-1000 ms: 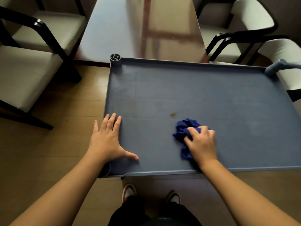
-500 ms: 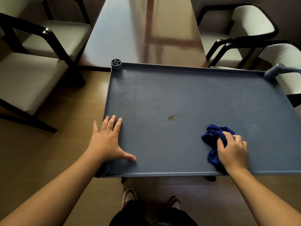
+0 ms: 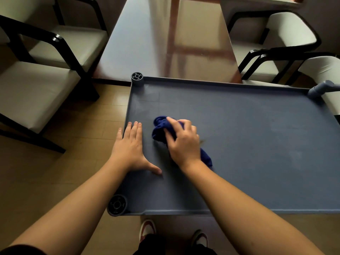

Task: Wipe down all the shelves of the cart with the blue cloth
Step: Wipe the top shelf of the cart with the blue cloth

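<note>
right hand [image 3: 184, 144]: curled on bunched blue cloth [image 3: 161, 128], pressing it to wipe grey plastic cart shelf [image 3: 257, 144].
left hand [image 3: 129, 150]: flat, empty, beside cloth, prob. steadying cart.

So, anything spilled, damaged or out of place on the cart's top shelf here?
Only a small brownish spot on the grey plastic cart shelf, just right of the right hand, which presses the crumpled blue cloth. Faint pale smudges elsewhere. Nothing damaged.
</note>
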Action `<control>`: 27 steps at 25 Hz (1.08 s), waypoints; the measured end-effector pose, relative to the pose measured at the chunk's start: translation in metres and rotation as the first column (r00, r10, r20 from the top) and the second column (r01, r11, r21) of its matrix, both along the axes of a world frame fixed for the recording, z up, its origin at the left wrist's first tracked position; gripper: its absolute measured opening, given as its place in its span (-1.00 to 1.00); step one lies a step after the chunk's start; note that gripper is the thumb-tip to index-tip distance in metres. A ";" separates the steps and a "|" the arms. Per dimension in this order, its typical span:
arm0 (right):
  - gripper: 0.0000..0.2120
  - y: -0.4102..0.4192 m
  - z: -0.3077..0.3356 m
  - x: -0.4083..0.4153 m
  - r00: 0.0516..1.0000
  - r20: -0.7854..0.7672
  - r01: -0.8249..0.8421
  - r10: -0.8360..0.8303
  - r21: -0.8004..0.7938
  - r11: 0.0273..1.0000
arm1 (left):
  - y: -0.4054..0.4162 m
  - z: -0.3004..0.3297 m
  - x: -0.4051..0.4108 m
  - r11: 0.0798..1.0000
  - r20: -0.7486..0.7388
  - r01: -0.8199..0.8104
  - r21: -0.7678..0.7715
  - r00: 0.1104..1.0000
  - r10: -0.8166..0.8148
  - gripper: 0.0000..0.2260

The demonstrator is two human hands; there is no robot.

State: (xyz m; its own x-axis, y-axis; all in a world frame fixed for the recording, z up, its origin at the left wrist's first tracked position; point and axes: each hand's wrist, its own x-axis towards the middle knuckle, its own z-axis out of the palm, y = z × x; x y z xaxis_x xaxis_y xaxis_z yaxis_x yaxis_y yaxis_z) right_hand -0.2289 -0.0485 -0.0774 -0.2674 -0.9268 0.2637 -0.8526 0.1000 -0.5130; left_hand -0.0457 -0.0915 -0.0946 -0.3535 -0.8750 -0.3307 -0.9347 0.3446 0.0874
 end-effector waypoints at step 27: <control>-0.69 0.070 -0.022 -0.263 0.799 -0.206 0.601 -0.565 0.291 0.744 | -0.003 -0.005 0.004 1.000 0.043 0.012 -0.027 0.999 -0.011 0.58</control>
